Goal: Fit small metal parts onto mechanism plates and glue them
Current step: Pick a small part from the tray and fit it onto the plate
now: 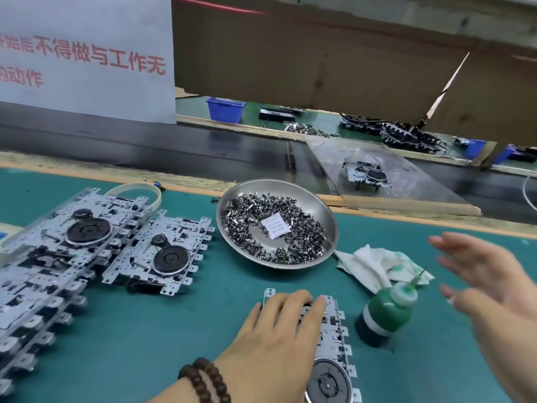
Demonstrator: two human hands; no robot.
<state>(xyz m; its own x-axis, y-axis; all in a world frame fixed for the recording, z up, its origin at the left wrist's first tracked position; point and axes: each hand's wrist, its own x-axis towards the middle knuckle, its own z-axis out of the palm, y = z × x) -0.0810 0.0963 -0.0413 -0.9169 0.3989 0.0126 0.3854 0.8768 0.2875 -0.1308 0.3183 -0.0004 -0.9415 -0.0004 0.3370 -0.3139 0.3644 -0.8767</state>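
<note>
Left hand (279, 324), lower centre of frame: grip flat, fingers pressing the mechanism plate (334, 344) onto the green worktop (145, 330). Right hand (488, 283), right edge, blurred: grip wide, fingers spread, holding nothing. Green glue bottle (386, 312) upright just right of plate, between both hands. Small metal parts heaped in steel dish (331, 222), centre.

Risks, judged: bottle tipped by passing right hand; plate sliding under light pressure; loose parts spilled from dish rim.

Factory assembly line: conveyor belt (203, 152)
</note>
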